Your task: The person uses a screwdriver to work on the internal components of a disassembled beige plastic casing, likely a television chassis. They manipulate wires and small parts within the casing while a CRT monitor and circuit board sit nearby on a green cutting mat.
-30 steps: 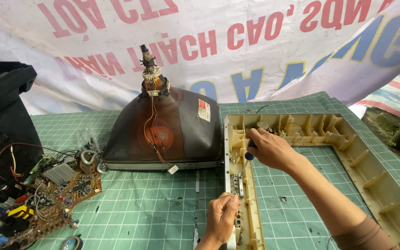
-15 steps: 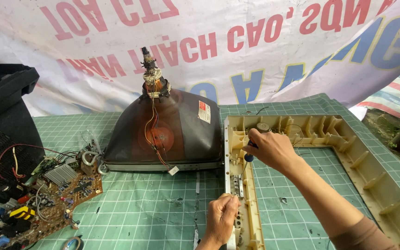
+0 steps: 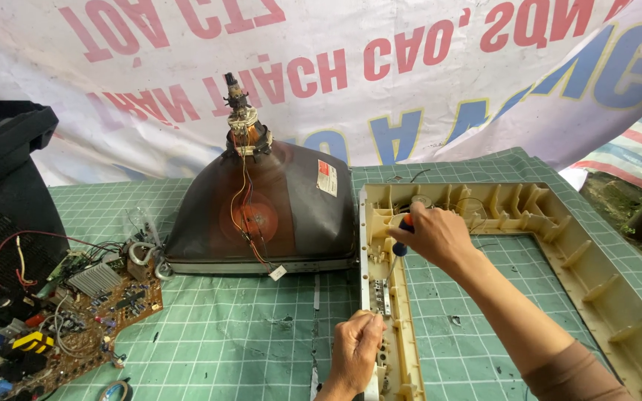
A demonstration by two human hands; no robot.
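Note:
A beige plastic television front frame (image 3: 559, 245) lies face down on the green cutting mat (image 3: 247, 334). My right hand (image 3: 436, 236) grips a screwdriver (image 3: 401, 241) with a blue and orange handle, its tip down on the frame's left side rail. My left hand (image 3: 356, 349) holds the near end of that same rail, by a small metal strip (image 3: 380, 293). To the left of the frame rests a dark picture tube (image 3: 261, 208), screen down, neck up.
A brown circuit board (image 3: 91, 297) with wires lies at the left front. A black television back shell (image 3: 1, 200) stands at the far left. A printed white banner (image 3: 336, 74) hangs behind. A roll of tape (image 3: 117, 390) sits at the bottom edge.
My right hand has shifted very slightly on the screwdriver; everything else is as it was.

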